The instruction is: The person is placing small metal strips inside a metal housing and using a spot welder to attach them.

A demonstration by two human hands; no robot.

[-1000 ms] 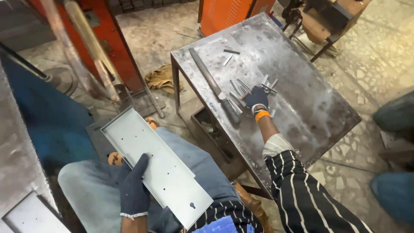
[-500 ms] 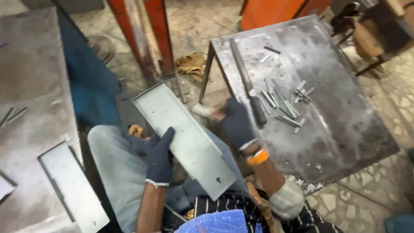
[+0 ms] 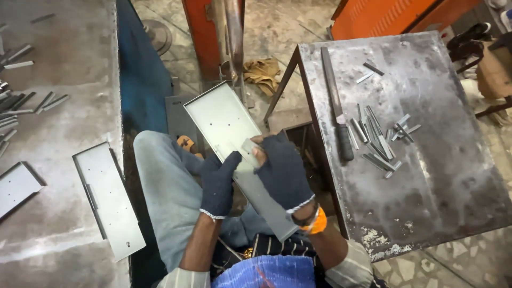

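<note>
A: Head view. What does each hand hold?

B: The left hand (image 3: pixel 217 181), in a dark glove, is closed on the left edge of a long grey metal tray (image 3: pixel 226 125) that lies across the person's lap. The right hand (image 3: pixel 282 170), also gloved, rests over the tray's near half; its thumb and fingers pinch a small metal strip (image 3: pixel 249 146) set against the tray's inner face.

A: How does the tray lie?

B: It is tilted, with its far end pointing toward an orange post (image 3: pixel 205 37) and its near end down by the right wrist, where an orange band (image 3: pixel 316 224) shows. Small holes dot its face.

A: What stands to the right?

B: A worn steel table (image 3: pixel 442 186). On it lie a long file (image 3: pixel 336 106) with a dark handle and, just beside it, a loose heap of short metal strips (image 3: pixel 381 141). Two more strips (image 3: pixel 369 73) lie apart near the far edge.

A: And to the left?

B: A grey bench (image 3: pixel 58 117), carrying a second tray (image 3: pixel 109 200) of the same kind near the person's knee, part of a third tray (image 3: pixel 16 186) at the frame edge, and scattered strips (image 3: pixel 21 101) farther back. A tan rag (image 3: pixel 262 73) lies on the floor between post and table.
</note>
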